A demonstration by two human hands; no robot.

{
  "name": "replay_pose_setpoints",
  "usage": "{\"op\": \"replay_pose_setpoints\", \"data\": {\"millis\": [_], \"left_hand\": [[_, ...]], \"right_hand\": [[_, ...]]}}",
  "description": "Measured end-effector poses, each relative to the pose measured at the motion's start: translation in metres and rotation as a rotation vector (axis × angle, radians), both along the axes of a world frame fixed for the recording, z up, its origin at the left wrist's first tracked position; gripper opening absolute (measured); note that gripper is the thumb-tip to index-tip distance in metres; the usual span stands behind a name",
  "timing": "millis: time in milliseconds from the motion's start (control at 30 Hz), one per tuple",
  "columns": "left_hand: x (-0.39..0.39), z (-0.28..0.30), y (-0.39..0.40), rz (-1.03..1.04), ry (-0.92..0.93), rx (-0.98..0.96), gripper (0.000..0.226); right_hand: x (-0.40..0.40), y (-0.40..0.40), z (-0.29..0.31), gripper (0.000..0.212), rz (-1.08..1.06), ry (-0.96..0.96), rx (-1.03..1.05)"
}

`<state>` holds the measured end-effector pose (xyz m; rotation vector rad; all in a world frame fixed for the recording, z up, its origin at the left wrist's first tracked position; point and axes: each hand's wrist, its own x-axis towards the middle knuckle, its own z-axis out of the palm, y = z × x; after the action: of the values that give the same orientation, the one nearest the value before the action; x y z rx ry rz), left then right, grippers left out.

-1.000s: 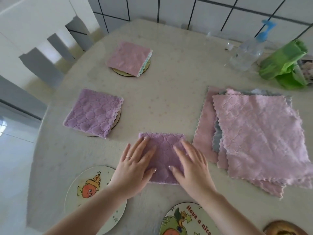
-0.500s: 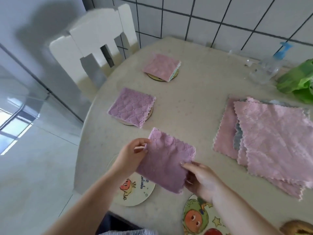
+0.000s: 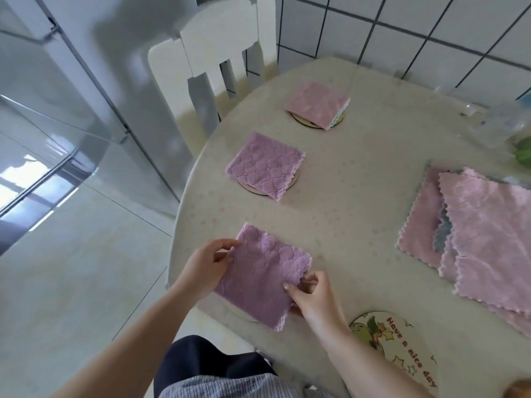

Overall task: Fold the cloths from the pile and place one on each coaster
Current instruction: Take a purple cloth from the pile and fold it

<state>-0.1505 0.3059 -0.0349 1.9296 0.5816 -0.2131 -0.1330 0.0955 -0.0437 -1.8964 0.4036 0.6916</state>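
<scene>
From the head camera, the person holds a folded purple cloth (image 3: 260,278) at the table's (image 3: 359,214) near-left edge. The left hand (image 3: 205,267) pinches the cloth's left edge and the right hand (image 3: 313,297) pinches its right corner between thumb and fingers, so both grip the cloth. It hangs over a coaster (image 3: 244,315) of which only a sliver shows beneath its lower edge; I cannot tell whether it is resting there yet.

This looks like the placing step for the third cloth. The next move calls for lowering it flat, centred on that coaster, and letting go, then reaching for the pile (image 3: 482,239) on the table's right side.

By count: three folded cloths, two of them already sitting on coasters toward the table's far-left rim, a purple one (image 3: 265,165) and a pink one (image 3: 316,103). Four coasters show, one of them bare: the printed coaster (image 3: 399,346) at the near edge. The pile holds several cloths; I cannot count them.
</scene>
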Motion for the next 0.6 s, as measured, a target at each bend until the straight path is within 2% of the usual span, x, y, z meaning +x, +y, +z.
{"op": "replay_pose_setpoints", "data": {"millis": [133, 200, 267, 367, 467, 533, 600], "left_hand": [[-0.001, -0.008, 0.002, -0.080, -0.034, 0.082, 0.036], [-0.005, -0.012, 0.001, -0.123, -0.122, 0.308, 0.034], [-0.011, -0.015, -0.003, -0.216, -0.308, 0.579, 0.031], [-0.016, -0.021, -0.013, -0.479, -0.460, 0.764, 0.036], [-0.016, -0.030, -0.016, -0.711, -0.321, 0.873, 0.060], [-0.015, -0.034, -0.009, -0.775, -0.221, 0.888, 0.072], [-0.014, -0.035, -0.004, -0.795, -0.191, 0.874, 0.075]], "right_hand": [[-0.001, -0.001, 0.001, 0.031, 0.085, -0.102, -0.108], [-0.004, -0.003, 0.005, 0.031, 0.138, -0.173, -0.176], [-0.010, -0.005, 0.008, 0.033, 0.227, -0.393, -0.297], [-0.016, -0.004, 0.005, 0.050, 0.534, -0.679, -0.470], [-0.016, 0.000, -0.004, 0.076, 0.845, -0.731, -0.681], [-0.015, -0.003, -0.012, 0.086, 0.916, -0.649, -0.741], [-0.014, -0.007, -0.014, 0.085, 0.937, -0.589, -0.768]]}}
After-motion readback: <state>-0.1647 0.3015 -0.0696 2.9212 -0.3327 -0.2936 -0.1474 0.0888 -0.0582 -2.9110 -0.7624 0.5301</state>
